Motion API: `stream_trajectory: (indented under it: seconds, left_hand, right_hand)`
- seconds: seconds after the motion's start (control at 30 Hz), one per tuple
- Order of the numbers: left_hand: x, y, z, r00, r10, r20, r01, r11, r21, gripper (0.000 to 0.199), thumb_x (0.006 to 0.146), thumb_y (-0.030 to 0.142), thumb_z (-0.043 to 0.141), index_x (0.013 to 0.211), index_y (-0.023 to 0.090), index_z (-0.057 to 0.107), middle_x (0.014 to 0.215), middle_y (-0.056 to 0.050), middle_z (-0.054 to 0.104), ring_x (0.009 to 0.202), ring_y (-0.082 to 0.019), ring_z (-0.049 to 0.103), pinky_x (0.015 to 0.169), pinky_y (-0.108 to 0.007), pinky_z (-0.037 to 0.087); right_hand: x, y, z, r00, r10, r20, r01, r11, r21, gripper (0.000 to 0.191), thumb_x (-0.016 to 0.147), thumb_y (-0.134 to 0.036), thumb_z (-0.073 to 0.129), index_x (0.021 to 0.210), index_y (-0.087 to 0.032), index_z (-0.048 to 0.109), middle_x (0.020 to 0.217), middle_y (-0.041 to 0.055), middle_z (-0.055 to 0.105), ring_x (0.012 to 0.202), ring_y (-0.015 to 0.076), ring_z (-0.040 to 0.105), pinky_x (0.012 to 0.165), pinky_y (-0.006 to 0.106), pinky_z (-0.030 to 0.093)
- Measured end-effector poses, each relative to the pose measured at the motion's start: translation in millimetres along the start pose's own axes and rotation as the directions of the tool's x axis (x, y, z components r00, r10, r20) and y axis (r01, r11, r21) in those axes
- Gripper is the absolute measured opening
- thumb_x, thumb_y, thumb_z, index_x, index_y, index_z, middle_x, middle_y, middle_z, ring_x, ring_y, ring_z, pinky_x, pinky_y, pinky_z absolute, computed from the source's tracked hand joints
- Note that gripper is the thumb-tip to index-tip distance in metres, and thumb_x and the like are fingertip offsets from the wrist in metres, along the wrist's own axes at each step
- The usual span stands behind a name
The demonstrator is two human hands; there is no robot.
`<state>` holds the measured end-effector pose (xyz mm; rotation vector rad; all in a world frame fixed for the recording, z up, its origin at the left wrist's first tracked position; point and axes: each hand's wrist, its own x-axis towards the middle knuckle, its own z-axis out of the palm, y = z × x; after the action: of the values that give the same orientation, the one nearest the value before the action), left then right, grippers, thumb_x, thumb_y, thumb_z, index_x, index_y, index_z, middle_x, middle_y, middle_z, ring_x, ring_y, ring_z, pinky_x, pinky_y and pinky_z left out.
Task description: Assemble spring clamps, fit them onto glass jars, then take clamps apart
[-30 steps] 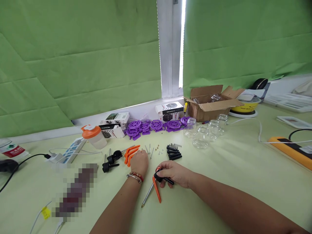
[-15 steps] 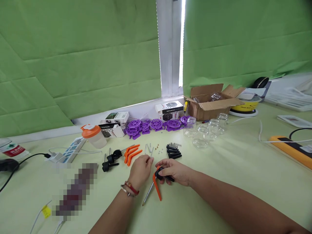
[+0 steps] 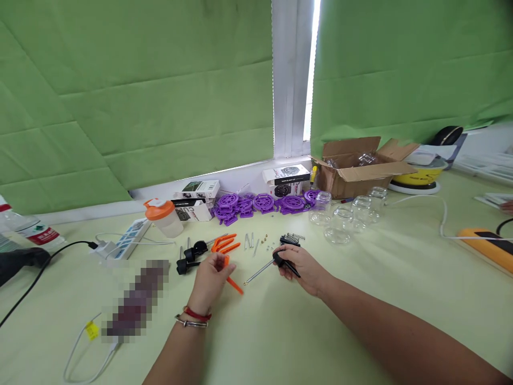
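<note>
My left hand [image 3: 209, 279] is closed, its fingertips pinching the upper end of an orange angled plastic lever [image 3: 235, 285]. My right hand [image 3: 303, 270] grips a black plastic part with a handle [image 3: 289, 266]; a metal rod [image 3: 259, 271] with a brass-coloured tip sticks out of it toward the lower left. Beyond my left hand are more orange levers [image 3: 225, 244] and black parts with rods [image 3: 192, 254]. Between the hands and farther back, several metal pins [image 3: 249, 240], small brass bits [image 3: 263, 239] and springs [image 3: 295, 236] lie on the table. My right hand partly hides a pile of black pieces [image 3: 287, 240].
Purple plastic parts [image 3: 263, 203] line the back beside printed boxes [image 3: 286, 175]. Clear glass-like pieces [image 3: 343, 219] stand before an open cardboard box [image 3: 360, 182]. At left are an orange-lidded bottle [image 3: 164, 216], a power strip [image 3: 132, 238] and cables. An orange-and-black device [image 3: 487, 246] lies at right.
The orange lever has come away from the black part and is now in my left hand, which moved left from the pins. My right hand moved slightly right with the black part. The view shifted.
</note>
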<state>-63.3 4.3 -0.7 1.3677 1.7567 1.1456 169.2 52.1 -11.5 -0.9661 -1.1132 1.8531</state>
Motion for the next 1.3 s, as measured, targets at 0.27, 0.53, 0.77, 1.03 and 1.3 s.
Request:
stream_trajectory:
  seconds: [0.27, 0.53, 0.77, 1.03, 1.3]
  left_hand:
    - [16, -11, -7.0, 0.961, 0.277, 0.028, -0.232, 0.744, 0.627, 0.011, 0.069, 0.022, 0.059, 0.07, 0.02, 0.048, 0.072, -0.002, 0.055, 0.066, -0.018, 0.052, 0.056, -0.03, 0.039]
    - [12, -22, -0.4, 0.853, 0.357, 0.38, -0.502, 0.362, 0.785, 0.026, 0.079, 0.007, 0.037, 0.087, 0.017, 0.059, 0.097, -0.008, 0.061, 0.095, -0.02, 0.054, 0.076, -0.032, 0.046]
    - [7, -11, 9.2, 0.8, 0.307, 0.516, -0.55, 0.028, 0.835, 0.032, 0.079, 0.005, 0.035, 0.091, 0.011, 0.064, 0.093, -0.013, 0.064, 0.099, -0.025, 0.054, 0.089, -0.042, 0.041]
    - [-4, -28, 2.4, 0.768, 0.305, 0.563, -0.595, 0.018, 0.803, 0.043, 0.08, 0.006, 0.035, 0.12, 0.008, 0.052, 0.128, -0.018, 0.051, 0.124, -0.027, 0.042, 0.101, -0.048, 0.033]
    - [-8, -21, 11.8, 0.822, 0.21, 0.53, -0.54, -0.006, 0.841, 0.047, 0.076, 0.002, 0.038, 0.122, 0.002, 0.049, 0.13, -0.022, 0.048, 0.125, -0.032, 0.039, 0.095, -0.046, 0.041]
  right_hand:
    - [-3, 7, 3, 0.997, 0.057, 0.044, -0.053, 0.996, -0.074, 0.018, 0.069, -0.029, 0.059, 0.082, -0.017, 0.057, 0.059, -0.0014, 0.054, 0.05, 0.0104, 0.053, 0.04, 0.02, 0.03]
    - [0, 9, 1, 0.996, 0.074, 0.041, -0.071, 0.995, -0.073, 0.018, 0.068, -0.029, 0.06, 0.082, -0.017, 0.057, 0.061, -0.0012, 0.056, 0.05, 0.0103, 0.054, 0.039, 0.02, 0.03]
    - [-2, 6, 3, 0.996, 0.084, 0.027, -0.082, 0.995, -0.048, 0.022, 0.067, -0.028, 0.062, 0.084, -0.017, 0.056, 0.059, -0.0018, 0.056, 0.048, 0.0096, 0.052, 0.04, 0.02, 0.03]
    - [-3, 6, 3, 0.996, 0.074, 0.041, -0.074, 0.997, -0.015, 0.031, 0.063, -0.026, 0.067, 0.09, -0.016, 0.057, 0.059, -0.0011, 0.057, 0.05, 0.0101, 0.051, 0.045, 0.022, 0.033]
    - [-2, 8, 1, 0.996, 0.07, 0.057, -0.069, 0.997, -0.03, 0.029, 0.065, -0.027, 0.066, 0.09, -0.015, 0.058, 0.059, -0.0002, 0.058, 0.05, 0.01, 0.05, 0.047, 0.022, 0.034]
